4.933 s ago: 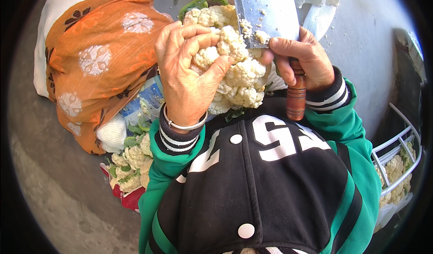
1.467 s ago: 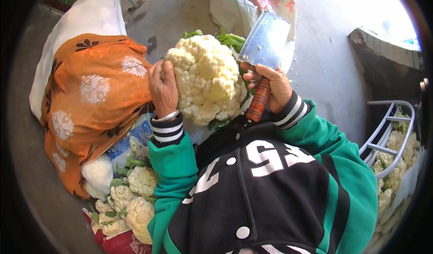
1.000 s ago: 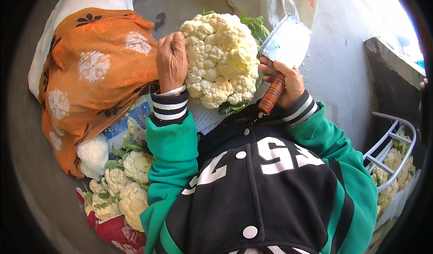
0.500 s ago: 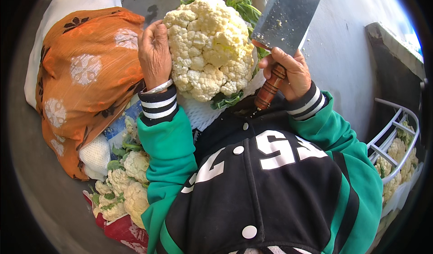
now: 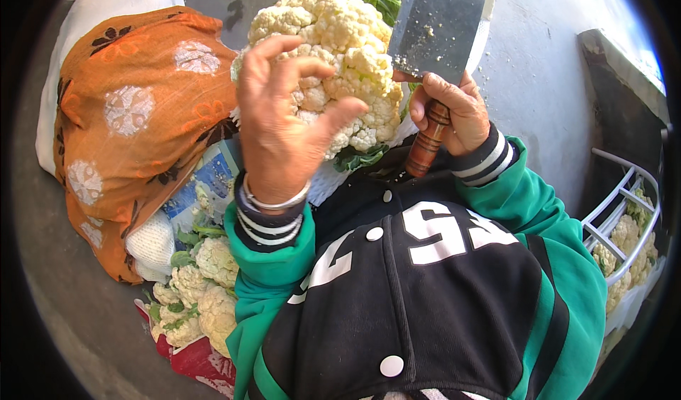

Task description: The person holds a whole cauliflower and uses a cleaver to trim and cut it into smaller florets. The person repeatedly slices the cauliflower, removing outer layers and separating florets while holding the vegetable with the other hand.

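A large cream-white cauliflower [image 5: 355,45] with green leaves [image 5: 383,4] behind it and below it sits in front of me. My left hand [image 5: 287,112] is raised over the cauliflower's left side, with its fingers spread and curved and nothing in them. In my right hand [image 5: 454,109] is a cleaver, gripped by its turned brown wooden handle [image 5: 428,141]. The wide grey blade [image 5: 441,27] points away from me, just right of the cauliflower, with small white crumbs stuck to it. A bracelet circles my left wrist.
At left lies a bundle under orange patterned cloth [image 5: 128,112]. Below it several cauliflowers [image 5: 213,279] rest on a red and white sheet [image 5: 195,361]. At right, a pale metal frame [image 5: 624,222] stands beside more cauliflowers [image 5: 624,247], near a low grey wall [image 5: 624,73].
My left hand has let go of the cauliflower's left edge and moved right and nearer, its fingers spreading. My right hand and the cleaver have barely shifted.
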Available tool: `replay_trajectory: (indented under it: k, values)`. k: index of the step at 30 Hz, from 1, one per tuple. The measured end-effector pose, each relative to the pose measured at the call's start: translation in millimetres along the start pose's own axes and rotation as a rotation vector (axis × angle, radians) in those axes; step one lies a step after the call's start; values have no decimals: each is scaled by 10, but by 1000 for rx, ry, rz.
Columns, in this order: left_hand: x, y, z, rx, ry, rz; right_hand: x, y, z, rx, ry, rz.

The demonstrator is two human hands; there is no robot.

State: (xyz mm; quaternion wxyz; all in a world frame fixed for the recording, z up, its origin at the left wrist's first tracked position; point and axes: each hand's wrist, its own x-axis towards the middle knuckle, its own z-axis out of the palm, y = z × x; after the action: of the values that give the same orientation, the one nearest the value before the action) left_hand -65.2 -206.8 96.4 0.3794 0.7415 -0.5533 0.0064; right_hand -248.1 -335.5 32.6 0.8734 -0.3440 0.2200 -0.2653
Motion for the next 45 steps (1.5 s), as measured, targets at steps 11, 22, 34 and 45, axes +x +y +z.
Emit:
replay_trajectory:
  k: [11, 22, 34, 45]
  values:
    - [48, -112, 116, -15, 38, 30, 102, -180, 198, -80, -107, 98]
    - [43, -202, 182, 53, 121, 66, 221, -161, 194, -119, -51, 66]
    - [66, -165, 200, -13, 154, 22, 240, -193, 284, -183, 65, 170]
    - [60, -146, 188, -56, 143, -26, 211, -140, 332, -83, -4, 160]
